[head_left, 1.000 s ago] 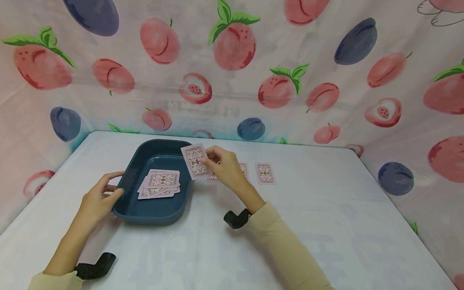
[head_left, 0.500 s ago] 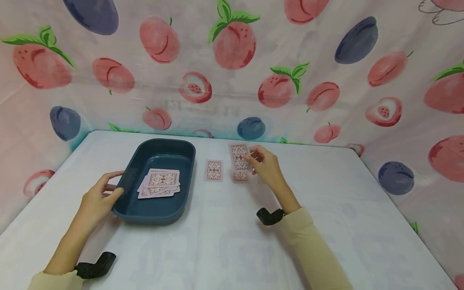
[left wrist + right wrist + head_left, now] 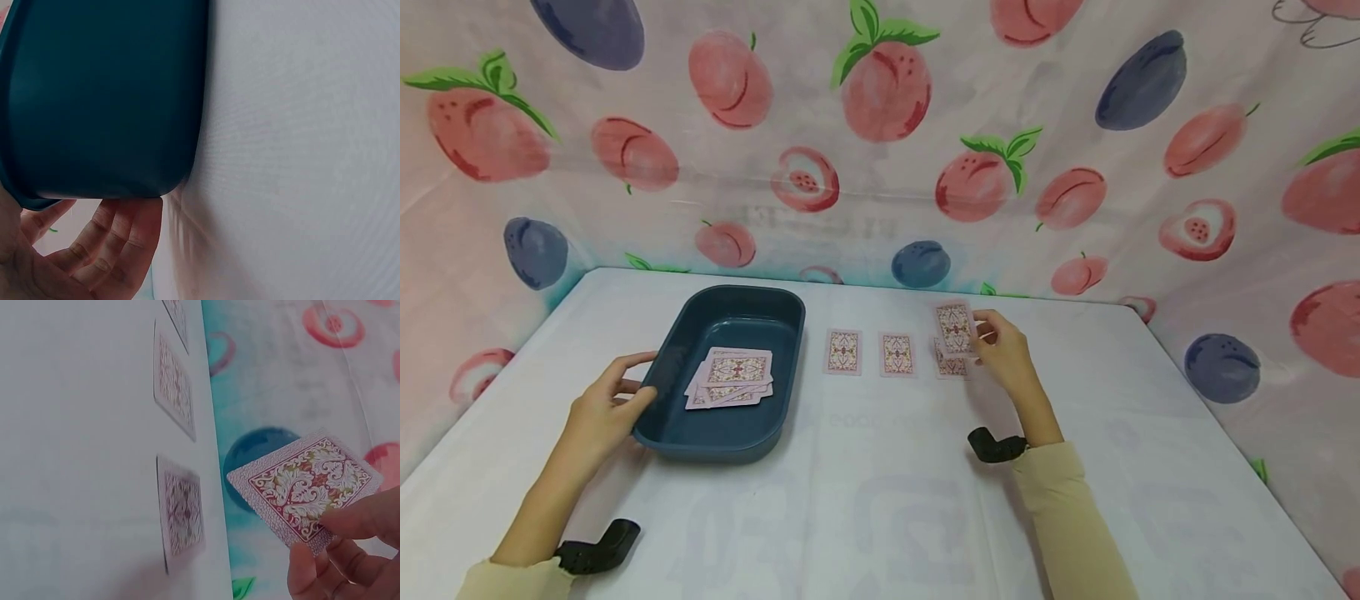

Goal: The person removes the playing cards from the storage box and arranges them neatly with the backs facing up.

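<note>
A playing card (image 3: 955, 328), patterned back showing, is pinched between the thumb and fingers of my right hand (image 3: 1004, 352). In the head view it overlaps a card lying on the table (image 3: 951, 367); the right wrist view shows the held card (image 3: 306, 484) raised and apart from that lower card (image 3: 182, 512). My left hand (image 3: 604, 410) grips the left rim of a dark blue plastic basin (image 3: 718, 437), thumb at the rim, fingertips (image 3: 142, 219) against the outer wall. Inside the basin lies a loose pile of face-down cards (image 3: 730, 379).
Two more face-down cards, a left one (image 3: 843, 352) and a middle one (image 3: 898, 355), lie in the row right of the basin. A white cloth (image 3: 865, 500) covers the table. A fruit-print curtain (image 3: 880, 192) stands behind it.
My right hand has carried the card rightward from beside the basin, past the left and middle cards, to the right end of the row. My left hand and the basin have stayed put.
</note>
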`<state>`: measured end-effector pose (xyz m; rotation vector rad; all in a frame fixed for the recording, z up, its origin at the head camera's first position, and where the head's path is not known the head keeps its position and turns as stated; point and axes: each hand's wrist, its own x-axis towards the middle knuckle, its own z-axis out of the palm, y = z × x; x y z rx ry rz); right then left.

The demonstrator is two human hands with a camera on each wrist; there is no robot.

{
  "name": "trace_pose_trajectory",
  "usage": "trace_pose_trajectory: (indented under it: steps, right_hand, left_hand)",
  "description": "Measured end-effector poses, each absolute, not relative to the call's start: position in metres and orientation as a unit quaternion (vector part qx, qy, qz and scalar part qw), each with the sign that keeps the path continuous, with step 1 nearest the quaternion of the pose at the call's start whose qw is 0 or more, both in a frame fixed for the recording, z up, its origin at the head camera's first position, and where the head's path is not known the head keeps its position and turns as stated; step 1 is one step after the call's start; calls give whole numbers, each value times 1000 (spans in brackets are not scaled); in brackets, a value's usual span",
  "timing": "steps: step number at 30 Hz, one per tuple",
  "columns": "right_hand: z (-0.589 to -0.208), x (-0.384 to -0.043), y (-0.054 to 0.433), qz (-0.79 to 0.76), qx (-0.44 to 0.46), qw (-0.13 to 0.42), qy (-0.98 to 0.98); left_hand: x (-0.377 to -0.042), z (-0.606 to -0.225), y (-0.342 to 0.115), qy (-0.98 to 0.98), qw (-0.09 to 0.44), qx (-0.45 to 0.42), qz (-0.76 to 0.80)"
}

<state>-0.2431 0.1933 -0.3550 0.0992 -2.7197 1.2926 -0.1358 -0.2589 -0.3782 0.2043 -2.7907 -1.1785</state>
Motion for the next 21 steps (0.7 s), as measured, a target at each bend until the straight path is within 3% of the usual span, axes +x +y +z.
trace_pose_trajectory:
  steps: [11,21]
  right_hand:
    - [-357,-245,218,389,-23,80,-918]
    - [-363,-245,242,396,-45,59,-915]
  left_hand:
    - [-136,-378,-260,-919,53,60,-385]
    - [-136,-377,-259,-920,53,60,-383]
